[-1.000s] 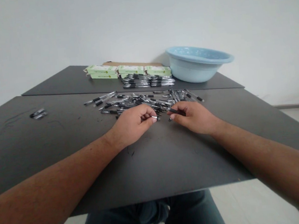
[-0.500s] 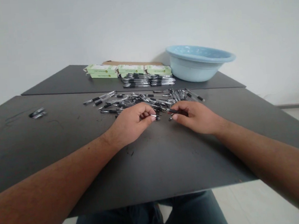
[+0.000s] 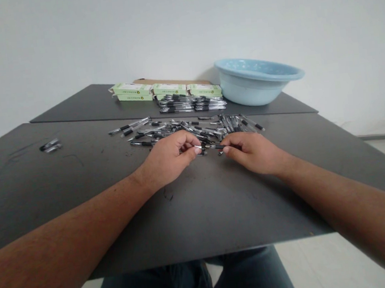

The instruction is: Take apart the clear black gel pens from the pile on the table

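My left hand [image 3: 169, 158] rests on the dark table [image 3: 199, 207] with its fingers pinched on the end of a pen part [image 3: 200, 148]. My right hand [image 3: 251, 151] pinches a black pen piece [image 3: 217, 146] from the other side. The two pieces meet end to end between my hands. Just behind them lies a scattered heap of several black and clear pens [image 3: 191, 128].
At the back stand three green boxes [image 3: 166, 90], a neat pile of pens [image 3: 191, 103] and a light blue basin [image 3: 258, 80]. Two loose pen pieces [image 3: 50, 145] lie far left. The table's front edge is near my lap.
My right hand has moved a little left, bringing its pen piece up against the piece in my left hand. The gap between them has closed.
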`<state>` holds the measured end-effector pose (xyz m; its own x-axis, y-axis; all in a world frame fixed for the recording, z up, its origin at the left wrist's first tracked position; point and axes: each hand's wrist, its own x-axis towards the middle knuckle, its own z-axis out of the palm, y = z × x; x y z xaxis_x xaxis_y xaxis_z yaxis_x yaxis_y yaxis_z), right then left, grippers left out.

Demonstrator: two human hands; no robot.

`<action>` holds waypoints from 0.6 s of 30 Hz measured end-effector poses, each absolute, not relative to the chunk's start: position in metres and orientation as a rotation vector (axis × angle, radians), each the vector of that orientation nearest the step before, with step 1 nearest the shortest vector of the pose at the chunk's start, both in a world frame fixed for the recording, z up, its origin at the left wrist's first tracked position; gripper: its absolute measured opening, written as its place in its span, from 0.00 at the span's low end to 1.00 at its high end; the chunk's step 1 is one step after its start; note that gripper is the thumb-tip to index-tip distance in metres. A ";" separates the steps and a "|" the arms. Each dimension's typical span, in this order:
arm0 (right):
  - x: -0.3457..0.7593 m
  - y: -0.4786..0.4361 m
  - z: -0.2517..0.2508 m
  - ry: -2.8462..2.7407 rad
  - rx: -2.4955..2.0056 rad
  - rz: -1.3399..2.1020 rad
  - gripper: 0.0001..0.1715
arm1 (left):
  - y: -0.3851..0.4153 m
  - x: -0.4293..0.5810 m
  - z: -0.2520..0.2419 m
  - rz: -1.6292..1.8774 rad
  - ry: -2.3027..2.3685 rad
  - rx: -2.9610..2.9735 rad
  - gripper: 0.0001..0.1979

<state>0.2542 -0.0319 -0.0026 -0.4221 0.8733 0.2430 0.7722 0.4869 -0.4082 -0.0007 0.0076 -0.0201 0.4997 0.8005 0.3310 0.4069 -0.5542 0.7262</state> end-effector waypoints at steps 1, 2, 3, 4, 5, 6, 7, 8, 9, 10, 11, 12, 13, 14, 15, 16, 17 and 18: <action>0.254 -0.032 -0.003 -2.316 -1.365 0.326 0.11 | 0.007 -0.001 -0.020 0.896 0.989 2.172 0.09; 0.254 -0.032 -0.003 -2.317 -1.365 0.326 0.11 | 0.007 -0.001 -0.019 0.900 0.994 2.174 0.09; 0.253 -0.033 -0.003 -2.319 -1.366 0.328 0.11 | 0.006 -0.001 -0.018 0.907 1.002 2.177 0.09; 0.253 -0.033 -0.003 -2.323 -1.368 0.333 0.11 | 0.005 0.000 -0.017 0.911 1.007 2.184 0.08; 0.252 -0.033 -0.003 -2.325 -1.369 0.337 0.11 | 0.005 0.000 -0.017 0.917 1.011 2.196 0.08; 0.252 -0.033 -0.003 -2.328 -1.372 0.341 0.11 | 0.004 0.000 -0.016 0.916 1.010 2.211 0.08; 0.251 -0.033 -0.003 -2.329 -1.375 0.343 0.11 | 0.004 0.000 -0.015 0.913 1.007 2.227 0.07; 0.251 -0.033 -0.002 -2.330 -1.377 0.342 0.11 | 0.004 0.000 -0.015 0.907 1.001 2.243 0.07; 0.250 -0.034 -0.002 -2.330 -1.379 0.340 0.11 | 0.004 0.000 -0.015 0.901 0.994 2.255 0.06; 0.250 -0.034 -0.002 -2.331 -1.379 0.337 0.11 | 0.004 0.000 -0.015 0.898 0.985 2.264 0.06; 0.249 -0.034 -0.002 -2.333 -1.378 0.336 0.10 | 0.004 0.000 -0.015 0.901 0.978 2.269 0.06; 0.249 -0.034 -0.002 -2.335 -1.374 0.337 0.10 | 0.003 0.000 -0.015 0.904 0.971 2.273 0.06; 0.248 -0.034 -0.002 -2.337 -1.370 0.339 0.10 | 0.003 0.000 -0.015 0.907 0.965 2.275 0.06; 0.248 -0.034 -0.002 -2.340 -1.364 0.340 0.10 | 0.003 0.000 -0.015 0.905 0.957 2.279 0.05; 0.247 -0.035 -0.002 -2.343 -1.359 0.340 0.10 | 0.003 0.000 -0.015 0.902 0.948 2.285 0.05; 0.247 -0.035 -0.002 -2.348 -1.353 0.337 0.10 | 0.002 0.000 -0.015 0.897 0.940 2.294 0.05; 0.246 -0.035 -0.002 -2.354 -1.347 0.333 0.10 | 0.002 0.000 -0.015 0.890 0.932 2.305 0.04; 0.245 -0.036 -0.002 -2.362 -1.344 0.328 0.10 | 0.001 0.001 -0.015 0.884 0.928 2.318 0.04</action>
<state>0.2453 -0.0356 -0.0023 -0.4567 0.8603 0.2263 0.7660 0.5097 -0.3917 0.0005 0.0013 -0.0149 0.5596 0.7345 0.3838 0.4184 -0.6502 0.6342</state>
